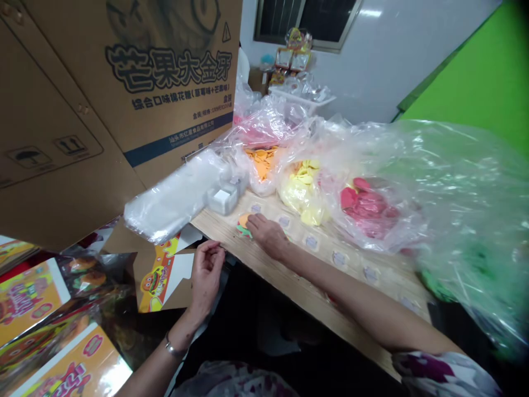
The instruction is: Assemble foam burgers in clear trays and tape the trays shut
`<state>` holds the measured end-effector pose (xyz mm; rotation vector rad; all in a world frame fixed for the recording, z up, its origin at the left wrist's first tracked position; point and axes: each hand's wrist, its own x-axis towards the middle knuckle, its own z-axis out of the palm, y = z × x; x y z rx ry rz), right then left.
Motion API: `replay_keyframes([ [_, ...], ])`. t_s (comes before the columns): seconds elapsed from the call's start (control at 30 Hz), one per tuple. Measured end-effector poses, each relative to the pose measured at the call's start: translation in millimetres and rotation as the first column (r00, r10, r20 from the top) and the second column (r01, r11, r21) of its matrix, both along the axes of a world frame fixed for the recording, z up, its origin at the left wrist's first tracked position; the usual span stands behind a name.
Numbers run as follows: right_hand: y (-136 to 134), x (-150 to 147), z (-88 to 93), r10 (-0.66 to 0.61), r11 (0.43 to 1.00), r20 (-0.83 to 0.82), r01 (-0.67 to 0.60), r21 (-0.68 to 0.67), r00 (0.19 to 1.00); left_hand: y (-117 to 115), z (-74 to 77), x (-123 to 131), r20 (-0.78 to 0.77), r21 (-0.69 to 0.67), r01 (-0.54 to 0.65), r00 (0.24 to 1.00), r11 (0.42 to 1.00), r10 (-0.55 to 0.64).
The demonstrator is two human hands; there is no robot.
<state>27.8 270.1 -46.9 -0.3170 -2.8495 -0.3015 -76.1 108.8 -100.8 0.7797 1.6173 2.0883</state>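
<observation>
Since the little orange-and-green stack (243, 223) sits so close to the front edge of the counter (306, 286), I'd say the main worry is it sliding off. The right hand (268, 234) lies on top of it, fingers flat and close together, pressing more than pinching as far as I can see. A sideways nudge could shear the layers apart or push them into the dark gap below.

The left hand (206, 270) is at the counter's front edge, fingers curled in toward the thumb. Can't tell if anything is between them.

Other thing: the right forearm runs just alongside the row of small pale discs (311, 241), so one drag of the arm could knock a few out of line. The bag of yellow pieces (303, 187) and the bag of pink pieces (367, 204) slump right behind that row, so a bump could spill stuff onto it. The pack of clear sleeves (177, 198) overhangs the counter's left end too, looks tippy to me.
</observation>
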Motion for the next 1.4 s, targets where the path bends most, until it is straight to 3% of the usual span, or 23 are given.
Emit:
replay_keyframes([
  [0.13,-12.2,9.5,-3.0,0.059,0.995,0.073,-0.065,0.072,0.996,11.1,-3.4,-3.6,-0.009,-0.003,0.028,1.000,1.000,-0.029],
  [0.23,-14.4,15.1,-3.6,0.121,0.986,0.068,-0.128,0.108,0.990,23.9,-1.0,-9.5,-0.165,-0.021,0.026,0.986,0.999,-0.029],
  [0.37,-7.6,16.4,-4.8,0.141,0.989,-0.060,-0.143,-0.026,0.988,42.8,1.2,-18.6,-0.514,-0.105,0.078,0.849,0.991,-0.121],
  [0.47,-0.4,13.6,-7.4,0.100,0.983,-0.169,-0.124,-0.137,0.980,53.7,-2.4,-24.0,-0.640,-0.174,0.130,0.739,0.976,-0.212],
  [0.57,5.7,11.6,-10.1,0.123,0.978,-0.153,-0.146,-0.151,0.981,60.1,-7.6,-27.8,-0.680,-0.174,0.158,0.695,0.972,-0.235],
  [0.8,19.0,15.7,-6.8,0.282,0.959,-0.092,-0.283,0.003,0.955,64.0,-13.0,-33.2,-0.742,-0.187,0.122,0.633,0.975,-0.221],
  [1.13,30.5,18.6,-4.3,0.358,0.932,-0.070,-0.360,-0.025,0.931,64.4,-8.4,-38.0,-0.767,-0.197,0.127,0.598,0.972,-0.234],
  [1.27,22.6,19.1,-8.2,0.339,0.939,-0.084,-0.343,-0.036,0.937,63.7,-5.5,-40.0,-0.823,-0.225,0.111,0.510,0.968,-0.250],
  [1.4,2.8,19.5,-9.2,0.202,0.975,-0.047,-0.205,-0.080,0.978,60.0,-8.8,-35.7,-0.890,-0.244,0.038,0.387,0.969,-0.239],
])
